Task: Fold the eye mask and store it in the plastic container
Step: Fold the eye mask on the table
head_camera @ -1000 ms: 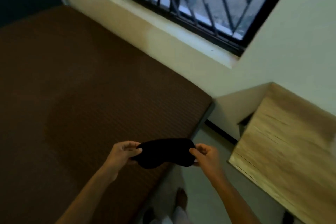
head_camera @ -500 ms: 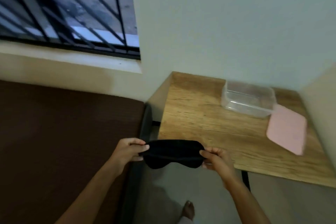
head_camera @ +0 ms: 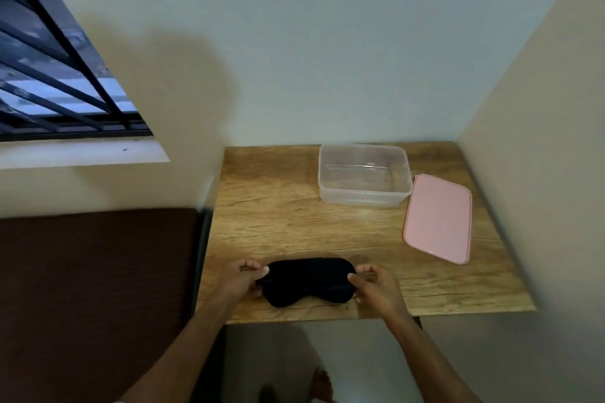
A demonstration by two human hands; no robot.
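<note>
A black eye mask (head_camera: 307, 280) is stretched flat over the front part of the wooden table (head_camera: 278, 216), unfolded. My left hand (head_camera: 240, 281) pinches its left end and my right hand (head_camera: 376, 288) pinches its right end. A clear plastic container (head_camera: 365, 175) stands open and empty at the back of the table, well beyond the mask. Its pink lid (head_camera: 438, 217) lies flat on the table just to the right of it.
A brown mattress (head_camera: 98, 288) lies to the left of the table, touching its side. Walls close off the table at the back and on the right. A barred window (head_camera: 59, 82) is at the upper left. My feet show on the floor below.
The view swung from the mattress to the table. Both hands carried the mask forward from over the floor to the table's front part, still holding its ends.
</note>
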